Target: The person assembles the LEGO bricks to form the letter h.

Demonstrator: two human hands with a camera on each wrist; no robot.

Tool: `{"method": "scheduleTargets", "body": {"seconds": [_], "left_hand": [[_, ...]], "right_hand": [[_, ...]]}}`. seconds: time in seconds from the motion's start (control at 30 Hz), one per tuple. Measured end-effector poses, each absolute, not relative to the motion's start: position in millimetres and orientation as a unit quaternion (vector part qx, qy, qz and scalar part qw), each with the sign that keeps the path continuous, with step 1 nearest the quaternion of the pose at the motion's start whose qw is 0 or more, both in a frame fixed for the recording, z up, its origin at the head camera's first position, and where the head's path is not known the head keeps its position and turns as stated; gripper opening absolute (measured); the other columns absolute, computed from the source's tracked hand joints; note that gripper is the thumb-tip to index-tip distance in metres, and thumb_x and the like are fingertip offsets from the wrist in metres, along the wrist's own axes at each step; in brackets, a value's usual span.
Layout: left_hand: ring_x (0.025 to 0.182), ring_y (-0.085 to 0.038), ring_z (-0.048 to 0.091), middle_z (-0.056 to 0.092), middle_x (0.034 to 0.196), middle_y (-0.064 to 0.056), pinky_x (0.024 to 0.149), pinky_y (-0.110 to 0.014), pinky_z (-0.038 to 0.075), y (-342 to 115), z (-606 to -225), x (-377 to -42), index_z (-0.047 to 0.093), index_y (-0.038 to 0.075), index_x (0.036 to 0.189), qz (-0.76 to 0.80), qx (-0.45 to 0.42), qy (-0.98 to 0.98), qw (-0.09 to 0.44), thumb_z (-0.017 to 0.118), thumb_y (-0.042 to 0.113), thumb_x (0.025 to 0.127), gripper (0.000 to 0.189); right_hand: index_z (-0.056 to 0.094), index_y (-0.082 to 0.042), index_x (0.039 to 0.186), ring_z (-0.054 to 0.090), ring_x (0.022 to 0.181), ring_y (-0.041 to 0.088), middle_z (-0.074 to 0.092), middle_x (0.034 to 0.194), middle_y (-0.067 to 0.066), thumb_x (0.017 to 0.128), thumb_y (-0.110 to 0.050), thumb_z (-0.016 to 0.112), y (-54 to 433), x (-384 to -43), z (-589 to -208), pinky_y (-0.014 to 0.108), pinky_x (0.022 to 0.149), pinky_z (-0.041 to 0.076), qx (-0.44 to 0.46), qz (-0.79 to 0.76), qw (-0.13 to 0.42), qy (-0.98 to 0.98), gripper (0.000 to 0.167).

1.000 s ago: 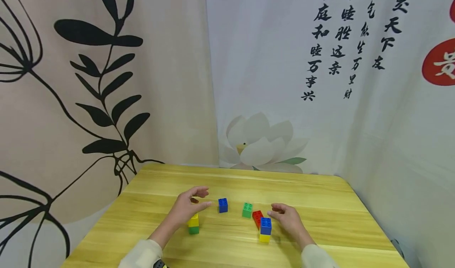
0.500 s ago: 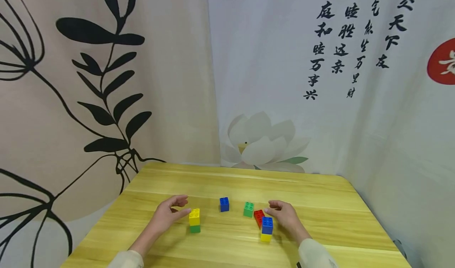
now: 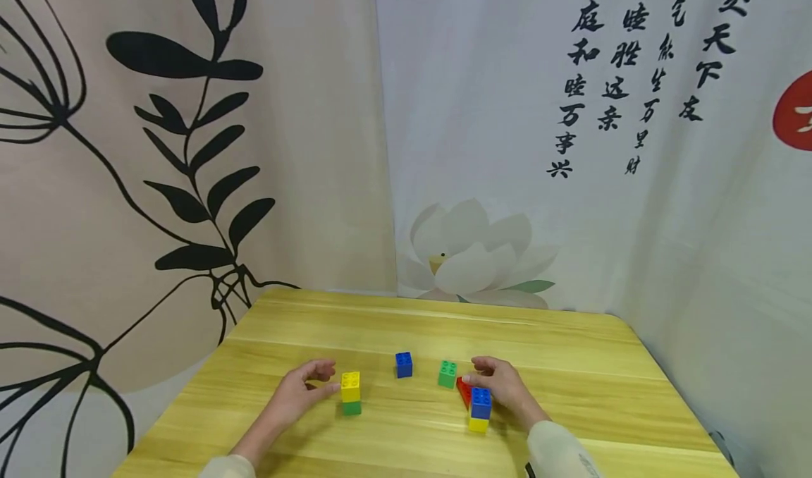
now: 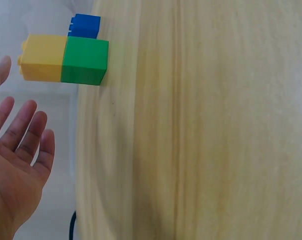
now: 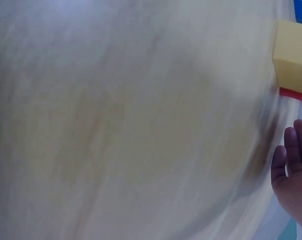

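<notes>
My left hand (image 3: 301, 392) is beside a yellow brick (image 3: 350, 386) stacked on a green brick (image 3: 352, 407), with its thumb near the yellow one. In the left wrist view its relaxed fingers (image 4: 27, 131) hold nothing. My right hand (image 3: 501, 383) hovers by a red brick (image 3: 464, 391), its thumb at that brick's far end; whether they touch I cannot tell. Just in front of the red brick, a blue brick (image 3: 481, 402) sits on a yellow brick (image 3: 478, 425), partly covering it. The right wrist view shows loosely extended fingers (image 5: 292, 150).
Behind the stacks, a single blue brick (image 3: 404, 364) and a lighter green brick (image 3: 447, 374) stand apart on the wooden table (image 3: 406, 443). A printed curtain (image 3: 330, 146) hangs beyond the table's far edge.
My left hand has drawn back leftward from above the yellow and green stack to its side. My right hand has shifted slightly left, closer to the red brick. The bricks keep their places.
</notes>
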State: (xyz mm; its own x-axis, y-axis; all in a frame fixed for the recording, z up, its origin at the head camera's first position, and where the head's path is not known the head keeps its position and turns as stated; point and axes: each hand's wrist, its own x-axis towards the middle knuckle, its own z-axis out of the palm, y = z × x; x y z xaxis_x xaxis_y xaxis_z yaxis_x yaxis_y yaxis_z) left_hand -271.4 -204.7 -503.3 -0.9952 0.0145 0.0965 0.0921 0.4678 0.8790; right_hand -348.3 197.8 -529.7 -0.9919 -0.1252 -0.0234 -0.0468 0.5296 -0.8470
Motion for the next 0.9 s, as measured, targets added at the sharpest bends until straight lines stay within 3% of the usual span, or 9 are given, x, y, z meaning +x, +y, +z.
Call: {"method": "scheduleTargets", "body": {"seconds": [0.5,0.9], "left_hand": [[0.11,-0.024,0.059,0.065,0.119,-0.008,0.088,-0.037,0.048,-198.1,-506.1,-265.2,0.061,0.004,0.13,-0.542,-0.041,-0.839,0.024,0.078,0.025,0.086,0.051],[0.11,-0.024,0.059,0.065,0.119,-0.006,0.088,-0.038,0.048,-197.2,-508.3,-265.3,0.059,0.001,0.132,-0.544,-0.056,-0.837,0.009,0.077,0.028,0.088,0.055]], "right_hand": [[0.059,0.001,0.133,0.052,0.123,0.041,0.058,0.133,0.023,0.08,-0.02,0.084,190.0,-347.5,-530.6,0.056,0.104,0.038,-0.035,-0.495,0.048,0.867,0.062],[0.061,0.0,0.13,0.058,0.11,0.033,0.062,0.126,0.019,0.082,-0.018,0.082,206.6,-348.0,-532.9,0.052,0.098,0.045,-0.025,-0.452,0.026,0.891,0.055]]}}
